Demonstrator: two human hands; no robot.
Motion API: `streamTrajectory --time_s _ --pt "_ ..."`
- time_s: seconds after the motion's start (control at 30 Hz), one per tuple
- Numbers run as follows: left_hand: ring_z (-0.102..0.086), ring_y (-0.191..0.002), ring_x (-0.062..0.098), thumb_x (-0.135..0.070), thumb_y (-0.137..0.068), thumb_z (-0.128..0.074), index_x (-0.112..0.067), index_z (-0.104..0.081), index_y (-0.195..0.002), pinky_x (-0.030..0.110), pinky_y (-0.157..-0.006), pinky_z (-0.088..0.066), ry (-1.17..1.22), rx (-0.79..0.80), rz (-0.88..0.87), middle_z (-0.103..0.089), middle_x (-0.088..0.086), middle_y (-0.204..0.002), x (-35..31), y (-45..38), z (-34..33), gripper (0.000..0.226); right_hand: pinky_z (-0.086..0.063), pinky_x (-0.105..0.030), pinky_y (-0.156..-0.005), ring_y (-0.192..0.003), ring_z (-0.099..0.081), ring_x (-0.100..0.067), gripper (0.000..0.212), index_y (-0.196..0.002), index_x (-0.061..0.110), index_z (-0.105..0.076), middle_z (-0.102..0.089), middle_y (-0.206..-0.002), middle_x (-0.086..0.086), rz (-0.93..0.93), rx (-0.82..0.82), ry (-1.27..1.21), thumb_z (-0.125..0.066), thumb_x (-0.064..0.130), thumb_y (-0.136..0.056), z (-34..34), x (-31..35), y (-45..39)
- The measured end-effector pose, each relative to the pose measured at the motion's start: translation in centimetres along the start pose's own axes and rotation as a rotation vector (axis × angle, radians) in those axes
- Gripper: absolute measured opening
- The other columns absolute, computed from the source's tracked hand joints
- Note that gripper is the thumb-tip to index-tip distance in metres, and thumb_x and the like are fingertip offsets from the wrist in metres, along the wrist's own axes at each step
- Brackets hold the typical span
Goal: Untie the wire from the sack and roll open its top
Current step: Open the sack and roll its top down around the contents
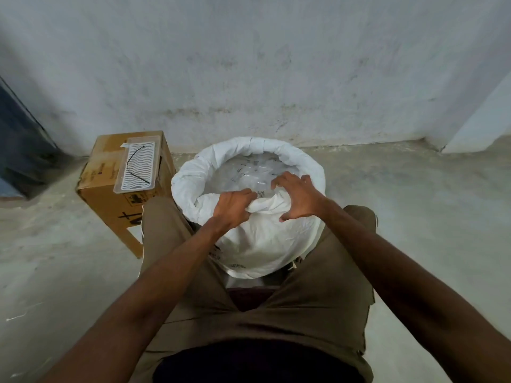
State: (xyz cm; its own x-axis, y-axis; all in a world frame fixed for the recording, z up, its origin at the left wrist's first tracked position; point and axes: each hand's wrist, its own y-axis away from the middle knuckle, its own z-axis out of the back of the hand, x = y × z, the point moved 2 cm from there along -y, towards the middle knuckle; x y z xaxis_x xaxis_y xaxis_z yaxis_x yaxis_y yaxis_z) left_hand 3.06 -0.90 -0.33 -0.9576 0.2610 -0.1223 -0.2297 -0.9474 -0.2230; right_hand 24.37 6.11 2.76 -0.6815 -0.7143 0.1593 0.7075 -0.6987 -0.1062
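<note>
A white woven sack (265, 244) stands between my knees, its top rolled down into a thick rim (298, 153) around the far and left sides. Clear plastic contents (249, 170) show inside. My left hand (232, 207) grips the bunched near edge of the sack. My right hand (300, 197) curls over that same near edge, fingers inside and thumb outside. A black wire (136, 164) lies loose on a clear plastic tray (154, 164) to the left, away from the sack.
The tray rests on a cardboard box (105, 189) left of the sack. A stained white wall (249, 78) rises close behind. Bare concrete floor (414, 203) spreads right and left. A dark blue object (19, 139) stands at the far left.
</note>
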Motion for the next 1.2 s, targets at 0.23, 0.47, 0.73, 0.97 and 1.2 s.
streamTrajectory --time_s 0.23,0.47,0.73,0.97,1.2 --pt "-0.063 -0.064 0.026 -0.009 -0.049 -0.083 -0.017 -0.067 -0.086 0.030 -0.055 -0.039 -0.147 -0.163 -0.234 -0.064 0.001 -0.080 -0.7 1.2 -1.2 0.042 -0.045 -0.033 -0.059 -0.074 -0.062 -0.024 0.029 -0.081 0.025 -0.057 -0.054 -0.068 0.010 0.016 0.141 -0.041 -0.079 0.024 -0.063 -0.2 4.1 -1.6" --pt "-0.057 -0.112 0.023 -0.057 -0.057 -0.074 -0.029 -0.037 -0.145 0.044 -0.099 -0.045 0.046 0.229 -0.065 -0.061 0.002 -0.126 4.7 1.4 2.5 0.100 -0.040 -0.029 -0.044 -0.056 -0.062 -0.032 0.052 -0.101 0.010 -0.069 -0.064 -0.071 -0.007 0.202 -0.163 0.320 -0.070 -0.015 -0.055 -3.8 4.7 -0.5" --pt "-0.066 -0.075 0.033 -0.035 -0.072 -0.085 -0.012 -0.064 -0.100 0.037 -0.066 -0.048 0.017 0.013 -0.030 -0.070 0.009 -0.088 7.2 2.0 0.4 0.042 -0.037 -0.031 -0.071 -0.089 -0.059 -0.015 0.052 -0.103 0.029 -0.057 -0.054 -0.099 0.010 0.017 -0.062 -0.109 -0.073 0.048 -0.058 -3.2 5.5 -2.1" --pt "-0.058 -0.067 0.028 -0.002 -0.054 -0.083 -0.011 -0.060 -0.076 0.035 -0.059 -0.048 -0.110 -0.117 -0.259 -0.062 0.007 -0.074 6.6 3.3 -1.2 0.033 -0.051 -0.034 -0.072 -0.090 -0.063 -0.020 0.046 -0.100 0.026 -0.063 -0.068 -0.096 0.006 -0.146 0.150 -0.130 -0.080 0.048 -0.063 -5.6 8.5 -5.2" --pt "-0.041 -0.119 0.026 -0.031 -0.056 -0.076 -0.020 -0.058 -0.120 0.044 -0.103 -0.039 0.425 0.075 0.088 -0.058 0.001 -0.119 7.2 3.6 0.2 0.067 -0.047 -0.035 -0.062 -0.078 -0.065 -0.034 0.022 -0.085 0.017 -0.057 -0.067 -0.082 -0.006 -0.199 -0.060 -0.106 -0.072 0.011 -0.069 -7.5 9.2 -5.3"
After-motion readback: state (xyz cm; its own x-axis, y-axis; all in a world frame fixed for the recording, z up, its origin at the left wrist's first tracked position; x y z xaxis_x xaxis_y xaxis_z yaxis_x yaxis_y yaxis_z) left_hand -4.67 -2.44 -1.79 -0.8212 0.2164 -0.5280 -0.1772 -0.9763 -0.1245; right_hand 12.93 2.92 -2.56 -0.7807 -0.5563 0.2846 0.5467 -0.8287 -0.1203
